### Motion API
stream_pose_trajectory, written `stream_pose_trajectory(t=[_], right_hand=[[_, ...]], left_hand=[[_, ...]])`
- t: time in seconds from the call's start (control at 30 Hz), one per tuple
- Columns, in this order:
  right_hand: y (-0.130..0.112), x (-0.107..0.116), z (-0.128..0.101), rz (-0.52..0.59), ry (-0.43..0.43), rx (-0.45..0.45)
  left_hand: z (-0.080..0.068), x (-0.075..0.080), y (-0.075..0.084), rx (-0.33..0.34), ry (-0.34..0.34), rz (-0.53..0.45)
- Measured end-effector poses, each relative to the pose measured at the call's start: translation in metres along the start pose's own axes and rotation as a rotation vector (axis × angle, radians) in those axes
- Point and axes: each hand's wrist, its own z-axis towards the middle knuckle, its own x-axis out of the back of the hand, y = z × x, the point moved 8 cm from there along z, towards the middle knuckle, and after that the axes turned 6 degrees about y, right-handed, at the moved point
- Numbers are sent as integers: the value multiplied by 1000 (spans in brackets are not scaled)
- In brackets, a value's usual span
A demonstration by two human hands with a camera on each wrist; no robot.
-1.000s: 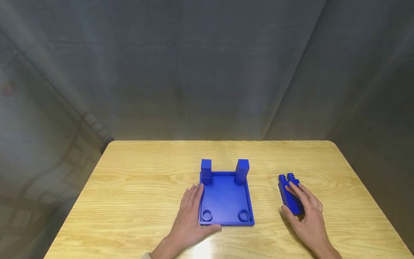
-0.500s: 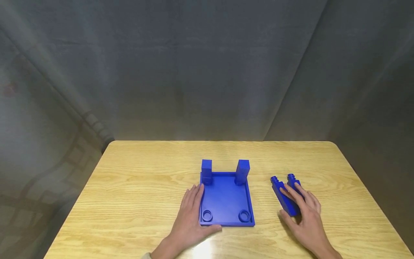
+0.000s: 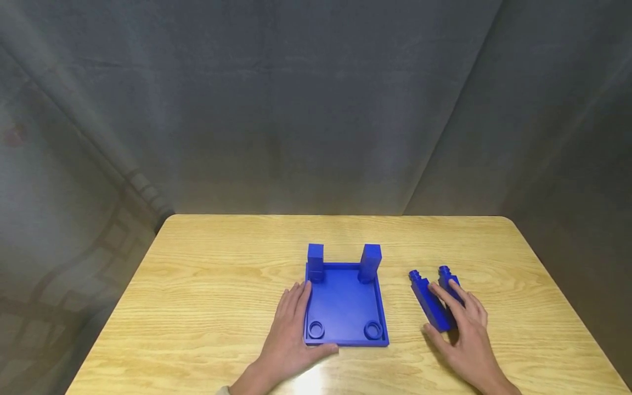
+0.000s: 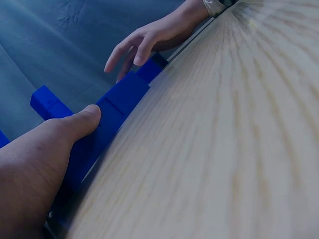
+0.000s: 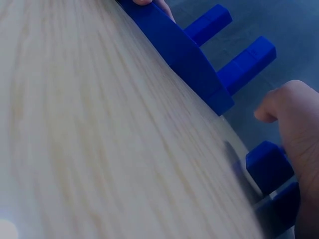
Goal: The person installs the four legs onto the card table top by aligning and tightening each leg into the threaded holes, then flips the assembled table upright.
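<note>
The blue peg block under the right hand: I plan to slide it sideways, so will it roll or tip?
The blue peg block lies flat, square-sided, so likely slides, not rolls. It looks rigid. Smooth table may let it skid from the right hand.

Dim overhead light; wrist views blurry, distorted.

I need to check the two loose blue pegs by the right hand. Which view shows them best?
The head view: both loose blue pegs lie whole under the right hand. The right wrist view shows one blurred end; in the left wrist view I cannot pick them out.
</note>
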Motion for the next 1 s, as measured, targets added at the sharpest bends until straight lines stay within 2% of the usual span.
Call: stream_pose_trajectory(t=[0.2, 0.4, 0.83, 1.0], right_hand=[[3, 4, 1, -39, 56, -21], [4, 5, 2, -83, 66, -39], [3, 5, 2, -167, 57, 31], [3, 8, 2, -170, 89, 47]], left_hand=[[1, 2, 0, -4, 5, 2], [1, 0, -1, 4, 1, 1], [0, 0, 0, -6, 5, 2], [0, 0, -1, -10, 8, 8]])
